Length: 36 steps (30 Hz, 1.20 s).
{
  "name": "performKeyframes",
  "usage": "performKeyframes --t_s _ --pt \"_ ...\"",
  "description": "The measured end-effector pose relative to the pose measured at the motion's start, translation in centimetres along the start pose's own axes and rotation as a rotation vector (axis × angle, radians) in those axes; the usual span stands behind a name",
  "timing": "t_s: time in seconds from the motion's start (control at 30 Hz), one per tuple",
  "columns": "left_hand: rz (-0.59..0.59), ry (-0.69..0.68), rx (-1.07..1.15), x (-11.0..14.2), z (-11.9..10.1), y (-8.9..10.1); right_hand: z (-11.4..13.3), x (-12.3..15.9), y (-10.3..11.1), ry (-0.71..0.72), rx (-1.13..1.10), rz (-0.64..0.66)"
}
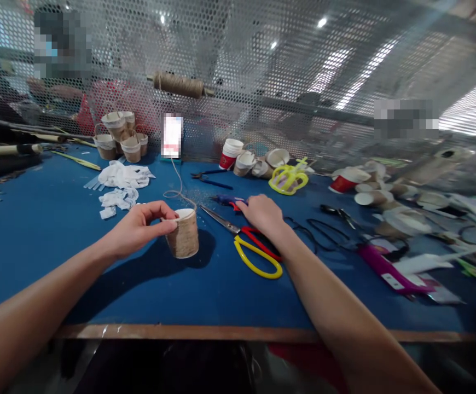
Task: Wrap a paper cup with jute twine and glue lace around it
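My left hand (150,221) pinches the rim of a small paper cup (184,235) wrapped in brown twine, holding it over the blue table. From the cup's top, a loose strand of twine (176,175) curls back towards the mesh. My right hand (262,213) is closed round a blue glue gun (224,199) with a red trigger; its nozzle points left, behind the cup. Scissors (258,254) with red and yellow handles lie open beside my right wrist, blades towards the cup.
White gloves (125,176) lie left, near several twine-wrapped cups (115,134). Pliers (211,179), stacked paper cups (230,153) and a yellow woven piece (289,180) sit behind. A purple power strip (394,271) and cables are right. A twine spool (178,85) hangs on the mesh.
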<state>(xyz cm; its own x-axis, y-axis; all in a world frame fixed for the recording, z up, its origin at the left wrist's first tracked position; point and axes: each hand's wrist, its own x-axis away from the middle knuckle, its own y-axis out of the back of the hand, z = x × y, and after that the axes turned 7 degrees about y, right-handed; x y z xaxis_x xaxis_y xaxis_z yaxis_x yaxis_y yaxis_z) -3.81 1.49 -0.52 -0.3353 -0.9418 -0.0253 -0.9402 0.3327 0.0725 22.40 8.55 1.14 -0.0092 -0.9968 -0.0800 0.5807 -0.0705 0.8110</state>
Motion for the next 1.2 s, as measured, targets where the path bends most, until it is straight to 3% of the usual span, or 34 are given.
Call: performKeyframes --t_s 0.1,0.2,0.3,0.37,0.53,0.73,0.97,1.2 --pt "0.059 0.004 -0.005 0.2 -0.2 -0.1 2.9 2.2 0.2 0.198 -0.022 0.035" --pt "0.118 0.004 -0.015 0.4 -0.2 0.0 5.3 3.9 -0.3 0.487 -0.203 0.300" --pt "0.161 0.017 -0.016 0.5 -0.2 0.0 5.9 4.3 -1.2 0.595 -0.316 0.413" --pt "0.177 0.032 -0.010 0.4 -0.1 0.1 5.7 4.2 -1.5 0.609 -0.348 0.388" --pt "0.173 0.078 0.049 0.2 -0.2 0.2 5.2 5.2 -0.6 0.753 -0.225 0.178" --pt "0.166 0.127 0.138 0.4 -0.3 0.2 5.0 7.6 0.0 0.682 -0.263 0.111" --pt "0.239 0.156 0.143 0.6 -0.4 0.3 4.3 8.1 -0.9 0.557 -0.294 0.166" --pt "0.287 0.193 0.213 0.9 -1.0 0.0 3.7 8.1 -1.6 0.501 -0.461 0.264"
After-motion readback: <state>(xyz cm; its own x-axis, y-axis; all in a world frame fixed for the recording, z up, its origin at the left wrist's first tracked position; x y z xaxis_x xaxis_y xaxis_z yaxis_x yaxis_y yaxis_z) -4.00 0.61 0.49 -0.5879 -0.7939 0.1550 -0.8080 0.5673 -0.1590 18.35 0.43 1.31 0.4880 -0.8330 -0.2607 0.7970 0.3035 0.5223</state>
